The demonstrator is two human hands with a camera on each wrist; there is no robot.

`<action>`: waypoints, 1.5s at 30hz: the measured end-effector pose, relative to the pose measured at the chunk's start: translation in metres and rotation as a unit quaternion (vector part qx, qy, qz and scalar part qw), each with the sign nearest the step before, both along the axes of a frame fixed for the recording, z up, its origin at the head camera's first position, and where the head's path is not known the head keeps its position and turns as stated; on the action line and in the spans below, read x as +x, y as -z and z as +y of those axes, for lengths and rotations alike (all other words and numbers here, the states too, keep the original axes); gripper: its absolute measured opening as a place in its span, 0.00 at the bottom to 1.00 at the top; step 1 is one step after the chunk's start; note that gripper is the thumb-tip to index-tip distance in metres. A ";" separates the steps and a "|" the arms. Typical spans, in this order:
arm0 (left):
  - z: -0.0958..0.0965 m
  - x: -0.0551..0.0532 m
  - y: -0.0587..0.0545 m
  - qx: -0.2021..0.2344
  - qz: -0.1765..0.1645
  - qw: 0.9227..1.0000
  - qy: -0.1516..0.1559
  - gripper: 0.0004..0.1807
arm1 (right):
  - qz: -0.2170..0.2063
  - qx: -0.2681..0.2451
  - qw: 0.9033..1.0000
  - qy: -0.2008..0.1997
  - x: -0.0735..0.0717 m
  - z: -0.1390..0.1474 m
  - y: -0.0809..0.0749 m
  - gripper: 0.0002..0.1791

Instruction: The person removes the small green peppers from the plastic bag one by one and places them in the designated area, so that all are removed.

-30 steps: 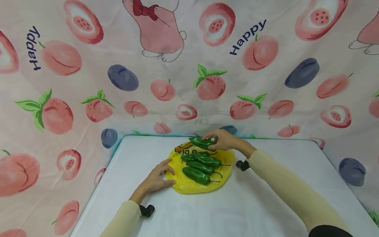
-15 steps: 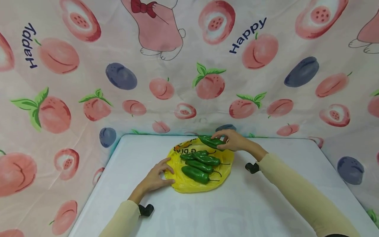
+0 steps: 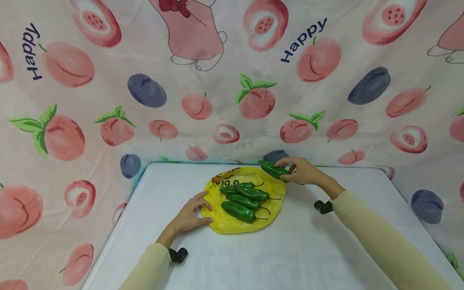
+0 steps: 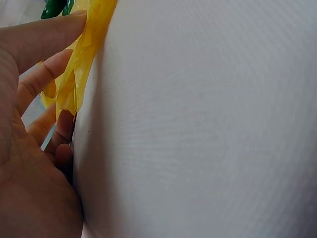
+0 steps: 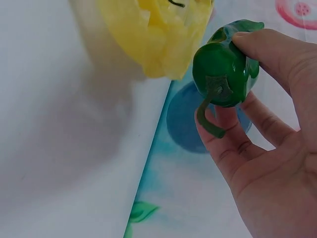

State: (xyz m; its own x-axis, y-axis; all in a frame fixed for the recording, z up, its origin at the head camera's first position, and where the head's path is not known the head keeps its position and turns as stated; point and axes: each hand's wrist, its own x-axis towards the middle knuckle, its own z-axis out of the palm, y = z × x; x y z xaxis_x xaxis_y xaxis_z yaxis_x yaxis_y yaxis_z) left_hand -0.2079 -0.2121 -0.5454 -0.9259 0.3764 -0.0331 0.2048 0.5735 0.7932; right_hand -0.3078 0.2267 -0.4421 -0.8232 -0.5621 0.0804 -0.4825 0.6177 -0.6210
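A green pepper (image 3: 273, 170) with a curved stem is pinched between the thumb and fingers of my right hand (image 3: 302, 170), held above the far right edge of a yellow plastic bag (image 3: 253, 228). In the right wrist view the pepper's stem end (image 5: 218, 89) faces the camera. Several more green peppers (image 3: 238, 211) lie side by side on the bag, stems pointing right. My left hand (image 3: 188, 214) has its fingers spread at the bag's left edge. In the left wrist view, its thumb and fingertips touch the crumpled yellow plastic (image 4: 84, 64).
Bag and peppers are on a white table (image 3: 290, 257), toward its back edge. Behind and to the sides hangs a cloth (image 3: 224, 92) printed with fruit. Each wrist carries a small black camera mount (image 3: 178, 255).
My right hand has moved right with the pepper, from over the bag's back toward its right edge. My left hand stays at the bag's left edge. The head view has shifted slightly.
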 end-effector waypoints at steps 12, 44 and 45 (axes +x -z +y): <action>0.001 0.000 -0.001 -0.003 0.000 1.000 0.000 0.13 | 0.003 0.008 0.999 0.039 0.007 0.032 0.003 0.24; 0.000 0.001 -0.002 -0.003 0.014 1.000 0.003 0.13 | -0.042 -0.028 0.987 0.155 0.025 0.093 0.039 0.29; 0.000 0.001 -0.002 -0.003 0.013 1.000 0.002 0.13 | -0.043 -0.031 0.986 0.158 0.024 0.094 0.041 0.29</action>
